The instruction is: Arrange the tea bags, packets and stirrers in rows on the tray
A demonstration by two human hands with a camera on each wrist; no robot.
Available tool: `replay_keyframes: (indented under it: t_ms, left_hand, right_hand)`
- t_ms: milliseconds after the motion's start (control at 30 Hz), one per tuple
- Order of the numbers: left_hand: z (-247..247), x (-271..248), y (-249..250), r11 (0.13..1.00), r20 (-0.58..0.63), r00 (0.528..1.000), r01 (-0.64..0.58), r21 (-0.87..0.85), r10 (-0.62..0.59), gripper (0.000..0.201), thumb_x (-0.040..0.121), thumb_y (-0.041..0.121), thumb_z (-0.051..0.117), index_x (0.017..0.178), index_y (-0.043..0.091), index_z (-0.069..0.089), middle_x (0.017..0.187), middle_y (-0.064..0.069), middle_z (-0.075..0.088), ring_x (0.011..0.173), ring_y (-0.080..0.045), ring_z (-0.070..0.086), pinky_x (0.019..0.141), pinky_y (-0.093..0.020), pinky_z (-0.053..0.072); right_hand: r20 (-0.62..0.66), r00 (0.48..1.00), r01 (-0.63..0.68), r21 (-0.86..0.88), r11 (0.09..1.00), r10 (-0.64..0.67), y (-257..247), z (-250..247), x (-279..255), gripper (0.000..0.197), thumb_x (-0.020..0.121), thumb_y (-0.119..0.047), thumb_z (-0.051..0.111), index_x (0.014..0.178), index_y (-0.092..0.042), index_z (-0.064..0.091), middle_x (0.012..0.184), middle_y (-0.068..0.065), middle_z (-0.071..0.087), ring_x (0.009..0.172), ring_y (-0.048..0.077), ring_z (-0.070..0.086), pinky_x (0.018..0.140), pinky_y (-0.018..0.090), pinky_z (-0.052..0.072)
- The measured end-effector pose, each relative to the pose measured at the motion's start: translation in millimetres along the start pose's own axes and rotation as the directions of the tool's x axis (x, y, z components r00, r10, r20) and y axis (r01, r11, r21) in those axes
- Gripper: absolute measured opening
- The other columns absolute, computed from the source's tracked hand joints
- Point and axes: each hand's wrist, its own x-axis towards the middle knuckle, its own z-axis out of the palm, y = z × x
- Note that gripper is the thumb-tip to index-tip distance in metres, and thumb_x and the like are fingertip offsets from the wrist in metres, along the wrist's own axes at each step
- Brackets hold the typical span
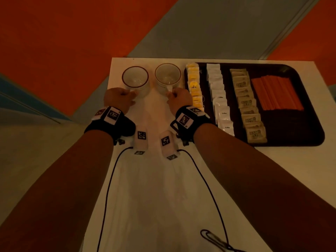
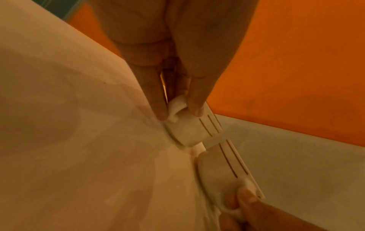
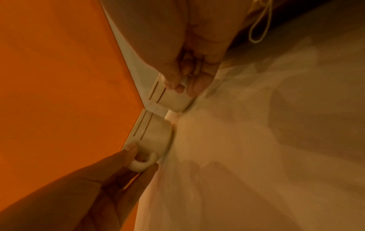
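On the right stands a dark tray [image 1: 309, 113] holding four rows: yellow tea bags [image 1: 194, 86], white packets [image 1: 219, 99], brown packets [image 1: 247, 104] and orange stirrers [image 1: 276, 93]. Left of the tray, two white cups with dark rim lines stand upright on the white table. My left hand [image 1: 131, 93] pinches the handle of the left cup [image 1: 135, 77], as the left wrist view shows at the cup [image 2: 187, 129]. My right hand [image 1: 171, 93] pinches the handle of the right cup [image 1: 167, 74], which the right wrist view shows close up [image 3: 173, 100]. Both cups look empty.
The white table [image 1: 145, 197] ends just left of the left cup and behind both cups. Orange and grey floor [image 1: 72, 42] lies beyond. Black wrist cables [image 1: 109, 188] trail over the near table. A tea bag string [image 3: 258, 31] loops beside the tray edge.
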Motion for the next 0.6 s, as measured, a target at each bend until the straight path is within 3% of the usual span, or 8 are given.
replay_keyframes:
  t_ms: [67, 133, 233, 333, 433, 600]
  left_hand:
    - [-0.3, 8.9, 2.3, 1.000, 0.010, 1.000, 0.010, 0.013, -0.010, 0.026, 0.081, 0.031, 0.068, 0.068, 0.010, 0.062, 0.077, -0.008, 0.065, 0.048, -0.001, 0.062, 0.075, -0.030, 0.054]
    - [-0.7, 15.6, 4.7, 0.999, 0.014, 1.000, 0.015, 0.046, -0.015, 0.027, 0.081, 0.032, 0.067, 0.061, 0.016, 0.058, 0.066, -0.001, 0.061, 0.038, 0.004, 0.056, 0.077, -0.030, 0.054]
    - [-1.2, 21.4, 8.6, 0.997, 0.037, 0.999, 0.015, 0.075, -0.018, 0.026, 0.083, 0.033, 0.065, 0.065, 0.014, 0.061, 0.064, 0.002, 0.059, 0.042, 0.000, 0.057, 0.073, -0.030, 0.054]
    - [-2.9, 24.0, 12.6, 0.993, 0.060, 0.998, 0.000, 0.119, -0.007, 0.022, 0.085, 0.032, 0.062, 0.082, 0.011, 0.065, 0.073, -0.001, 0.063, 0.050, -0.003, 0.055, 0.062, -0.024, 0.049]
    - [-2.4, 28.4, 13.4, 0.994, 0.064, 0.998, -0.002, 0.105, -0.004, 0.024, 0.084, 0.033, 0.063, 0.070, 0.014, 0.062, 0.068, 0.000, 0.062, 0.052, -0.005, 0.058, 0.075, -0.030, 0.053]
    - [-0.7, 27.3, 14.6, 0.996, 0.057, 0.998, 0.025, 0.088, -0.030, 0.024, 0.083, 0.034, 0.064, 0.067, 0.018, 0.058, 0.066, 0.002, 0.060, 0.055, -0.006, 0.057, 0.080, -0.031, 0.053]
  right_hand:
    - [-0.013, 1.000, -0.007, -0.006, 1.000, 0.007, -2.0, 2.0, 5.4, 0.023, 0.092, -0.016, 0.050, 0.093, 0.002, 0.063, 0.101, 0.021, 0.066, 0.096, 0.033, 0.061, 0.081, 0.037, 0.048]
    - [-0.021, 1.000, -0.007, -0.002, 1.000, 0.007, -3.3, 4.1, 8.8, 0.023, 0.092, -0.016, 0.049, 0.096, 0.002, 0.063, 0.102, 0.021, 0.066, 0.096, 0.034, 0.061, 0.083, 0.038, 0.049]
    - [-0.021, 1.000, -0.003, 0.005, 1.000, 0.003, -4.6, 5.7, 12.6, 0.024, 0.093, -0.016, 0.047, 0.099, 0.002, 0.062, 0.104, 0.021, 0.065, 0.097, 0.034, 0.061, 0.086, 0.042, 0.049]
    - [-0.016, 1.000, 0.000, 0.029, 1.000, 0.001, -6.8, 5.8, 15.7, 0.025, 0.093, -0.014, 0.046, 0.102, 0.004, 0.061, 0.105, 0.023, 0.064, 0.098, 0.035, 0.060, 0.086, 0.042, 0.048]
    - [-0.026, 1.000, 0.014, -0.005, 1.000, -0.014, -6.9, 5.3, 19.4, 0.026, 0.094, -0.014, 0.045, 0.103, 0.003, 0.061, 0.107, 0.022, 0.063, 0.101, 0.035, 0.059, 0.086, 0.040, 0.047]
    - [-0.015, 1.000, 0.003, -0.009, 1.000, -0.003, -7.6, 3.7, 19.6, 0.027, 0.094, -0.018, 0.045, 0.099, 0.004, 0.061, 0.104, 0.023, 0.064, 0.098, 0.035, 0.059, 0.082, 0.038, 0.046]
